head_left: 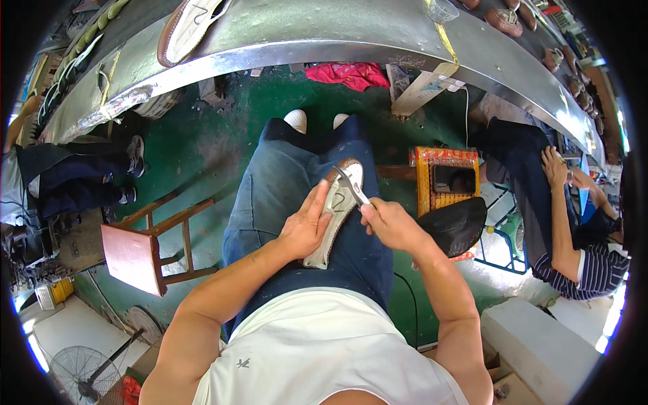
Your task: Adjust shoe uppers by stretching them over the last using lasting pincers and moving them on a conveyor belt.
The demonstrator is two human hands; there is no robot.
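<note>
A shoe (341,202) lies across my lap with its pale underside facing up, a brown rim at the toe and a dark curved mark on it. My left hand (307,224) holds the shoe from its left side, fingers stretched along the edge and thumb over the pale surface. Gripped in my right hand (391,224) is a metal tool with a curved head (349,181). The head reaches over the toe part of the shoe; whether it touches is hard to tell. My right fingers hide most of the tool's handle.
Ahead runs a metal workbench (297,30) bearing another pale shoe (192,30). A wooden stool (131,253) stands at left. At right, a phone (453,179) lies on an orange seat by a black cushion (453,226). A co-worker (574,263) sits farther right; another stands left.
</note>
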